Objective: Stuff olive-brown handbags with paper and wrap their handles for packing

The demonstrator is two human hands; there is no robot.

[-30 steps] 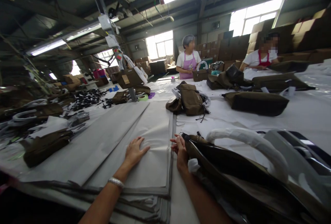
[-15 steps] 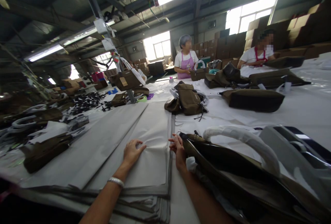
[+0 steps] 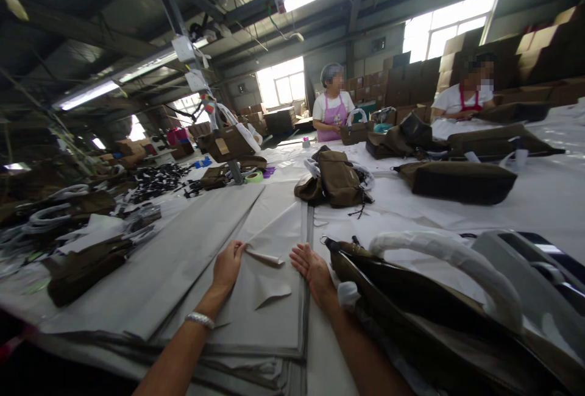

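Observation:
On the right part of the paper stack (image 3: 267, 329), my left hand (image 3: 228, 265) pinches the top sheet of paper (image 3: 269, 283), and folds stand up in it beside the fingertips. My right hand (image 3: 315, 271) is open, palm turned inward, over the stack's right edge, fingers stretched toward the creased sheet. Just right of that hand lies a dark olive handbag (image 3: 402, 298) with its zipper open. The bag's handle (image 3: 457, 256) is wrapped in white padding.
A grey machine (image 3: 516, 286) stands behind the handbag. Several olive bags, including a folded one (image 3: 340, 180), lie farther back on the white table. At left are another olive bag (image 3: 86, 268) and a black heap (image 3: 159, 180). Two people (image 3: 333, 106) work across the table.
My left hand has closed on the top sheet, pulling it up into folds. My right hand has turned and opened toward the sheet. The view has shifted slightly.

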